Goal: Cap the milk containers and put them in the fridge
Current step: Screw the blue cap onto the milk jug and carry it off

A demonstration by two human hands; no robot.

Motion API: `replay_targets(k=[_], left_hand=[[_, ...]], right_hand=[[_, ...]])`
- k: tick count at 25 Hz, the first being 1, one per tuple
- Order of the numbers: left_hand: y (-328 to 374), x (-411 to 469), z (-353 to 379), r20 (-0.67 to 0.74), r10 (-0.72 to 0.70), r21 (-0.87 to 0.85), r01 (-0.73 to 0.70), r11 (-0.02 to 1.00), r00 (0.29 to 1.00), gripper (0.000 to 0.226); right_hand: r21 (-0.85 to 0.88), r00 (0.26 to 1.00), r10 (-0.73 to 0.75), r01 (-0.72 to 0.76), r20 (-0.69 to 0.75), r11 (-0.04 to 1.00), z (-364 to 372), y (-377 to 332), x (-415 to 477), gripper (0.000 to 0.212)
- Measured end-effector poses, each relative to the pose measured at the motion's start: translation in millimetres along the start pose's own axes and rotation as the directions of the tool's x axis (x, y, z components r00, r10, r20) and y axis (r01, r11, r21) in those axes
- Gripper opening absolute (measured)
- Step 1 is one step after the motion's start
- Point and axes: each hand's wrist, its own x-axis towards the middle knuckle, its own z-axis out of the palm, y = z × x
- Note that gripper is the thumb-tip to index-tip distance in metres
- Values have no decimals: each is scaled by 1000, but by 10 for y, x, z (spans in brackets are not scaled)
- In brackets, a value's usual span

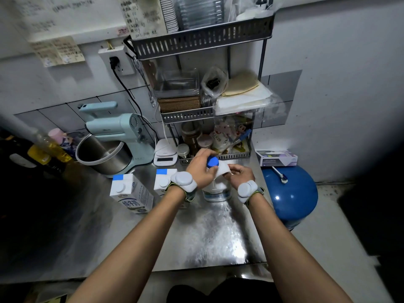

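Observation:
A white plastic milk jug stands upright on the steel counter. My left hand is wrapped around its blue cap at the top. The jug's handle side is held by my right hand. Two white milk cartons with blue tops stand to the left: one nearer the counter's front, the other partly hidden behind my left wrist. Each carton has a round white cap on its slanted top.
A pale blue stand mixer with a steel bowl sits at the back left beside a white scale. A wire rack full of jars and bags stands behind the jug. A blue barrel sits off the counter's right edge.

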Motion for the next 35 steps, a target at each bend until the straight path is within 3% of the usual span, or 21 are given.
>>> replay_targets(k=[4, 13, 22, 26, 29, 35], left_hand=[[2, 62, 69, -87, -169, 98, 177, 979, 982, 50], [-27, 87, -44, 0, 2, 110, -2, 994, 1000, 39], [-24, 184, -172, 138, -9, 85, -3, 996, 990, 45], [178, 309, -192, 108, 105, 30, -109, 994, 989, 32], [430, 394, -99, 147, 210, -6, -211, 977, 967, 26], [1222, 415, 337, 247, 385, -115, -368, 923, 889, 21]], right_hand=[[-14, 1000, 2, -2, -18, 1000, -13, 20, -31, 31], [-21, 999, 5, -6, -32, 1000, -10, -9, -84, 30], [78, 998, 59, -58, -7, 995, -56, -127, -226, 40], [98, 978, 139, -125, -157, 987, -250, -153, -407, 30], [198, 920, 237, -181, -313, 963, -520, -162, -612, 22], [373, 782, 282, -69, -556, 925, -1395, -270, -1142, 15]])
